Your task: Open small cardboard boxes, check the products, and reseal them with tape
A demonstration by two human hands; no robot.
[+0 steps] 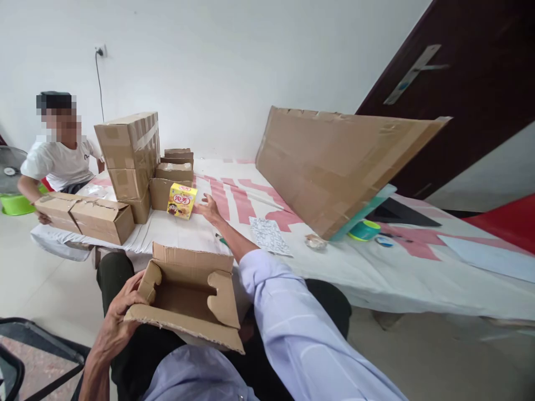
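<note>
An open, empty cardboard box rests on my lap with its flaps up. My left hand grips its left side, fingers curled over the edge. My right hand is stretched out over the white table cover, fingers spread and open, right next to a small yellow packet with red print. I cannot tell if the fingertips touch the packet.
Stacked taped cartons stand behind the packet, two more cartons at the table's left end. Another person in a white shirt sits there. A big flat cardboard sheet leans at right, over a tape roll. A printed paper lies nearby.
</note>
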